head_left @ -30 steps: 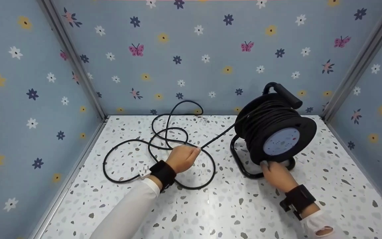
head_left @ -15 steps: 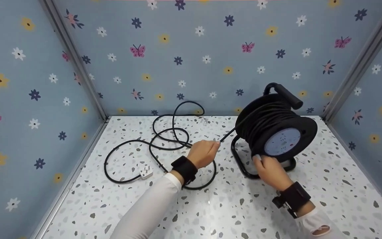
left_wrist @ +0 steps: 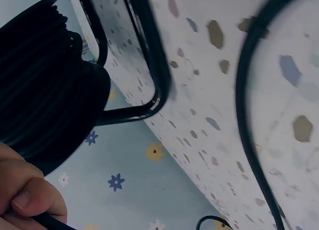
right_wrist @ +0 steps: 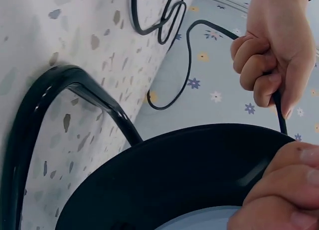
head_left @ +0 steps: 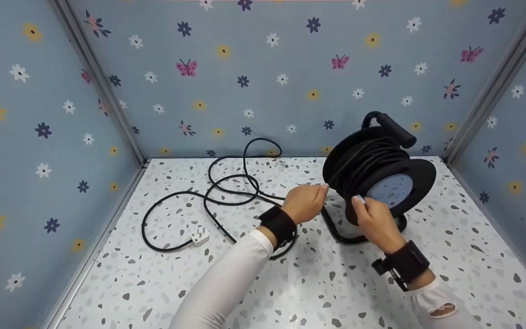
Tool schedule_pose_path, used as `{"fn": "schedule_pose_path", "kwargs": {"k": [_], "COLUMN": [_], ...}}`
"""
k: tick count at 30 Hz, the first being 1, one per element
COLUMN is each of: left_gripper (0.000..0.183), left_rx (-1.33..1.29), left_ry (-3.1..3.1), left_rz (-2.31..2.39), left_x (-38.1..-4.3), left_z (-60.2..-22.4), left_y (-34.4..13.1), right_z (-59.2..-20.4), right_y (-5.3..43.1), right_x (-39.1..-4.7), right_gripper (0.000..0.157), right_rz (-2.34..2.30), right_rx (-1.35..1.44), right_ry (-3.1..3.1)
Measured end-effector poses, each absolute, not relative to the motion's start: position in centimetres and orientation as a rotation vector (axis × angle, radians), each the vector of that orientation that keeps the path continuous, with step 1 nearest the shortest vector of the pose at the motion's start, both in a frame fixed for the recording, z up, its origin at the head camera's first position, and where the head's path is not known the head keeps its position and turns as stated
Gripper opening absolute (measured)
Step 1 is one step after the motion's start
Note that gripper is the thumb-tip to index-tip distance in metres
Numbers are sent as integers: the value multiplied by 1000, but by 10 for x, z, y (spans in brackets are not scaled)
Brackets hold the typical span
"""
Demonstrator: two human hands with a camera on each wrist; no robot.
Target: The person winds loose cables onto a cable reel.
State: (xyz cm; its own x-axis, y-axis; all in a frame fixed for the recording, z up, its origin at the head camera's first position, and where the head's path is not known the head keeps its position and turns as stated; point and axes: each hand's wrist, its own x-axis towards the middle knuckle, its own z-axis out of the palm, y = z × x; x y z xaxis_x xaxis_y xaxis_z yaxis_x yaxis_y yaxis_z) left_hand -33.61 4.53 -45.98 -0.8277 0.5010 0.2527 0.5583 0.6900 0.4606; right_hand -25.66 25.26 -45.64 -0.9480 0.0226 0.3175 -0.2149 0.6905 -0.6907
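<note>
A black cable reel (head_left: 420, 176) stands at the right in the head view, wound with black cable and fitted with a pale round socket panel (head_left: 391, 189). My left hand (head_left: 304, 203) grips the cable (right_wrist: 280, 115) just left of the drum, fingers curled round it in the right wrist view. My right hand (head_left: 375, 224) holds the reel at the lower left edge of its front disc, fingers curled; what lies inside the grip is hidden. Loose cable loops (head_left: 174, 194) run across the surface to a white plug (head_left: 200, 236), left of my left hand.
The reel's black tube stand (head_left: 336, 230) rests on the speckled white surface (head_left: 318, 283), and its handle (head_left: 395, 130) rises at the back. Flower-patterned panels (head_left: 263, 68) wall in the back and both sides.
My left hand has moved right along the cable, up to the drum. My right hand has shifted up and left round the reel's edge as the drum turned clockwise.
</note>
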Motion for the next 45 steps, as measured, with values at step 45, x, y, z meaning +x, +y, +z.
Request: {"fn": "schedule_pose_path", "kwargs": {"k": [45], "left_gripper": [15], "left_rx": [-921], "left_ry": [-2754], "left_rz": [-400], "left_x": [-382], "left_z": [-510], "left_y": [-92], "right_z": [-459], "right_y": [252], "right_x": [-259], "right_gripper": [42], "right_rz": [1097], "right_rx": [170], "right_ry": [-2547]}}
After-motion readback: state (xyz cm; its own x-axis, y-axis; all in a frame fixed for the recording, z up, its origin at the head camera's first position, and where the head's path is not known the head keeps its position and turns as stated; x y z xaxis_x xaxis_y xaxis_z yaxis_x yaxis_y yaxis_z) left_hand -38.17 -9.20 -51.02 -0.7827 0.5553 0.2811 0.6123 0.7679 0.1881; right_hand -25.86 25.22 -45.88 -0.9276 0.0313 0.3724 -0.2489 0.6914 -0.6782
